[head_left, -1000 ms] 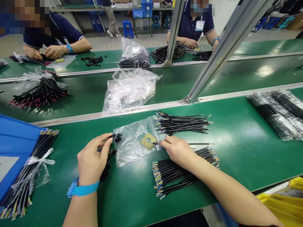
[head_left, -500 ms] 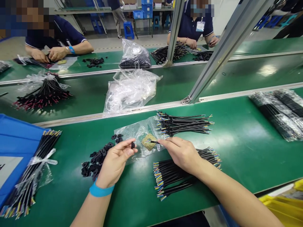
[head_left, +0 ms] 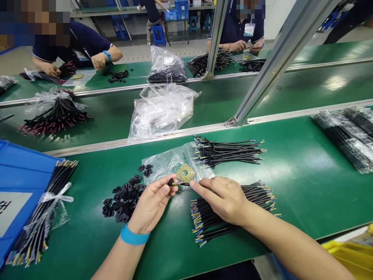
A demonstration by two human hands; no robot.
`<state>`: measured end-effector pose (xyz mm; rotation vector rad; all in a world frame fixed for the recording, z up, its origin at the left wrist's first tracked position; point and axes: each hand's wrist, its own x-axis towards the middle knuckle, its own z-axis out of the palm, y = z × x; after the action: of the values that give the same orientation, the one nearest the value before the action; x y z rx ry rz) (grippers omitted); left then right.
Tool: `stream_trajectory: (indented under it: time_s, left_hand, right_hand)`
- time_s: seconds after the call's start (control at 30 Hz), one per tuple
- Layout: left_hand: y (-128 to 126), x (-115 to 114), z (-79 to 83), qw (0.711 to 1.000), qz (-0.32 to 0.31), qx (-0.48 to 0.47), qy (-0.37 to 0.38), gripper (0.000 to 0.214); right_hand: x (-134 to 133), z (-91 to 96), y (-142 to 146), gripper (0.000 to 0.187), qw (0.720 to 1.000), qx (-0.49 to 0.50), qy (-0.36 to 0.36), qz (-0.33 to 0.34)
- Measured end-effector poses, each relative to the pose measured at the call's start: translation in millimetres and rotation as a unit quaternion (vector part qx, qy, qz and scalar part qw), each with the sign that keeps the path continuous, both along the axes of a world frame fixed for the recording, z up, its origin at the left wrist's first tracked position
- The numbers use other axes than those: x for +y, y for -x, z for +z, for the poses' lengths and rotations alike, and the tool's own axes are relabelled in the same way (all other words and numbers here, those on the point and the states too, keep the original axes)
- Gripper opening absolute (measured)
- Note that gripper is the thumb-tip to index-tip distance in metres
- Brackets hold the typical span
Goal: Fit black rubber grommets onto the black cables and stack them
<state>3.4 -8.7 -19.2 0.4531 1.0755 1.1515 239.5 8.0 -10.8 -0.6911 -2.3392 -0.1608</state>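
Between thumb and fingers, my left hand (head_left: pixel 154 200) pinches a small black plastic part (head_left: pixel 171 182). My right hand (head_left: pixel 223 198) grips a short black cable (head_left: pixel 185 184), whose bared coloured wires reach the black part; how far in they go I cannot tell. Just behind the fingertips lies a yellow speckled sponge (head_left: pixel 185 173) with a hole, on a clear plastic bag (head_left: pixel 163 161). A pile of loose black parts (head_left: pixel 125 198) is left of my left hand. Under my right hand spreads a row of black cables (head_left: pixel 210 212) with coloured wire ends.
More cables with black parts on them (head_left: pixel 230 151) lie behind the sponge. At left are a blue bin (head_left: pixel 26 167) and a tied cable bundle (head_left: pixel 43 210). Wrapped cable packs (head_left: pixel 344 136) sit at right. A metal post (head_left: pixel 271 58) rises beyond; two co-workers sit across.
My hands have come together: the left moved right with the black part, and the cable's wire end now meets it. Across the bench, a co-worker's hand has moved toward loose parts.
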Motion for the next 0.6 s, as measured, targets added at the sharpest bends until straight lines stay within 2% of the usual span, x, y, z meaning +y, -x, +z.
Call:
stream_trajectory:
  time_s: [0.1, 0.23, 0.37, 0.47, 0.6]
  left_hand:
    - [-2, -1, 2.1, 1.000, -0.009, 0.016, 0.004, 0.050]
    - [-6, -3, 1.6, 0.998, -0.056, 0.041, 0.004, 0.047]
    - [-7, -8, -4.8, 0.993, -0.073, 0.081, -0.045, 0.041]
    - [-8, -10, -8.8, 0.978, -0.083, 0.134, -0.139, 0.031]
    - [-7, -12, -8.4, 0.942, -0.098, 0.187, -0.262, 0.025]
  right_hand:
    - [-2, 4.9, 1, 0.033, 1.000, -0.016, -0.024, 0.000]
    - [-4, 10.5, 3, 0.030, 0.998, -0.023, -0.054, 0.012]
    - [-6, 8.7, 6, 0.024, 0.998, 0.005, -0.055, 0.021]
    - [-8, 4.4, 10, 0.019, 0.997, 0.069, 0.001, 0.037]
    - [-11, 3.4, 16, 0.009, 0.979, 0.147, 0.135, 0.036]
